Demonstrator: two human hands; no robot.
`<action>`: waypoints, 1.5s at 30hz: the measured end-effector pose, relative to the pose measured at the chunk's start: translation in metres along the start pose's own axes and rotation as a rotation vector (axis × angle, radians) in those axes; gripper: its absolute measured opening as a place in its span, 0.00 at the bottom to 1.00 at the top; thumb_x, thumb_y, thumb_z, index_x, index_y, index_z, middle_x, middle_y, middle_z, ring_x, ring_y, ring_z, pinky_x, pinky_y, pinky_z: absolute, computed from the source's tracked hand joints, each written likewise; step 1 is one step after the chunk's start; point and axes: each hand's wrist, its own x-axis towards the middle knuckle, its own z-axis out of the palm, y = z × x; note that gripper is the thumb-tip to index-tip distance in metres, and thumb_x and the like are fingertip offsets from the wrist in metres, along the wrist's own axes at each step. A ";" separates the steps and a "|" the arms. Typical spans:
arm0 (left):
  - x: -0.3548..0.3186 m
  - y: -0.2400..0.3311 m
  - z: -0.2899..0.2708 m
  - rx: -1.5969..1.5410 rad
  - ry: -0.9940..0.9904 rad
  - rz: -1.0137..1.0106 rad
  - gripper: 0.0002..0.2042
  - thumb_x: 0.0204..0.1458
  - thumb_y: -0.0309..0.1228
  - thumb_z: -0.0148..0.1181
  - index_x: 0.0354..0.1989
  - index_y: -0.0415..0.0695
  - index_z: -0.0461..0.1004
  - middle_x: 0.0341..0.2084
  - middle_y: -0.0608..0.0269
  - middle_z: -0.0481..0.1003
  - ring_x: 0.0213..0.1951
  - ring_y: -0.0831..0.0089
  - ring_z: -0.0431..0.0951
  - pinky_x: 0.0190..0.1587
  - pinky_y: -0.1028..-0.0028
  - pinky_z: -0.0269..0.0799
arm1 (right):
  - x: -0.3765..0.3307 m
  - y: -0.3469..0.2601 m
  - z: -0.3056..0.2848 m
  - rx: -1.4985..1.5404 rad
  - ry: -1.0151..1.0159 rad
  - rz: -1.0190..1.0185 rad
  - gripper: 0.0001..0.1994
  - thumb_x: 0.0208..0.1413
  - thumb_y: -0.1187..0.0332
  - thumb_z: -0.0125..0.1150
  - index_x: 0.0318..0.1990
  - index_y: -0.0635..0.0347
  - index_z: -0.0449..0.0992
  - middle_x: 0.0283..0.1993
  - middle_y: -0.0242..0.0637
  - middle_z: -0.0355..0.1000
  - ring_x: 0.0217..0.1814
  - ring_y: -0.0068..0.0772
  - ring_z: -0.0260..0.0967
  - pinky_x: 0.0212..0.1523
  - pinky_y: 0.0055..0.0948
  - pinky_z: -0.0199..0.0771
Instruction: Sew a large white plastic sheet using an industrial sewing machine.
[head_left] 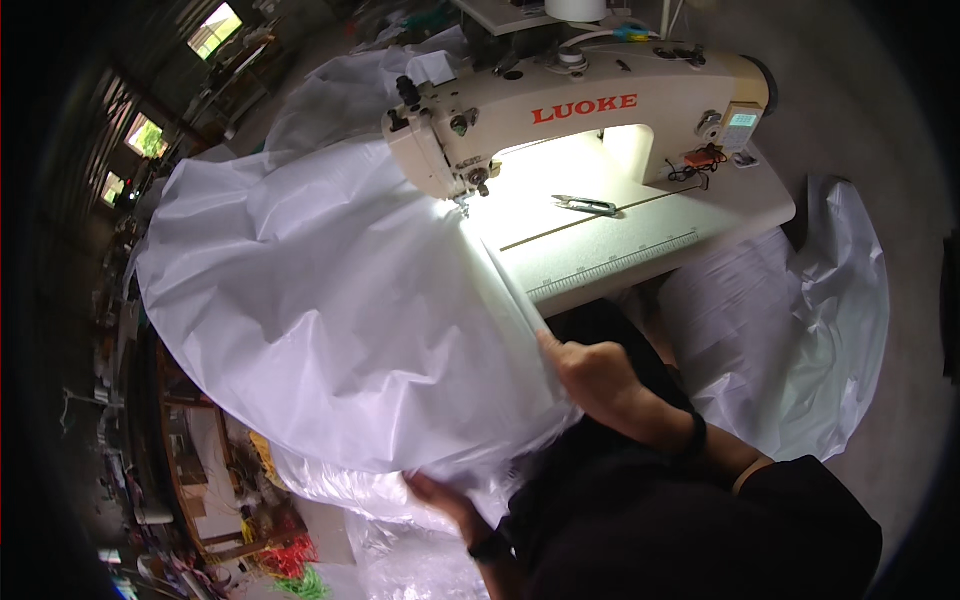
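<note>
A large white plastic-like sheet (330,310) spreads from under the sewing machine's needle area toward me, creased and billowing on the left. My right hand (600,380) is closed on the sheet's folded right edge, just off the front of the machine bed. Lower down, my left hand (440,497) is at the near edge of the sheet, its fingers stretched out and slightly blurred. The sewing machine (580,90) is cream-coloured, with its lamp lighting the bed. The presser foot (462,207) stands at the sheet's right edge.
Thread snips (586,206) lie on the machine bed (590,250). A small control panel (741,121) glows at the machine's right end. More white sheeting (790,320) hangs at the right. Shiny clear plastic (415,560) lies below my left hand, near red strands (290,553) and a wooden frame (175,450).
</note>
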 end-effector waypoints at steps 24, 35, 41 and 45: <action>0.123 0.215 0.088 0.344 -0.106 0.800 0.08 0.59 0.25 0.55 0.31 0.33 0.70 0.24 0.51 0.70 0.26 0.58 0.68 0.33 0.64 0.66 | 0.133 0.000 0.062 0.008 -0.205 0.089 0.22 0.56 0.75 0.49 0.60 0.71 0.64 0.23 0.41 0.75 0.27 0.43 0.77 0.24 0.40 0.74; 0.154 0.225 0.121 0.429 -0.033 0.897 0.08 0.57 0.28 0.56 0.29 0.36 0.73 0.27 0.48 0.74 0.30 0.47 0.74 0.34 0.57 0.68 | 0.150 -0.003 0.055 0.122 -0.144 0.118 0.22 0.57 0.76 0.51 0.59 0.76 0.64 0.28 0.43 0.77 0.30 0.43 0.79 0.27 0.36 0.77; 0.119 0.247 0.148 0.526 0.109 1.147 0.05 0.52 0.21 0.55 0.37 0.40 0.73 0.38 0.53 0.76 0.41 0.53 0.75 0.43 0.59 0.70 | 0.161 0.013 0.063 0.144 -0.211 0.149 0.21 0.58 0.73 0.51 0.57 0.75 0.64 0.27 0.46 0.76 0.30 0.47 0.78 0.28 0.39 0.76; 0.067 0.257 0.183 0.392 -0.722 1.319 0.23 0.42 0.13 0.48 0.49 0.38 0.74 0.46 0.49 0.76 0.50 0.52 0.74 0.56 0.60 0.70 | 0.167 0.010 0.064 0.096 -0.153 0.182 0.19 0.56 0.71 0.55 0.53 0.74 0.69 0.28 0.45 0.77 0.32 0.46 0.78 0.30 0.38 0.77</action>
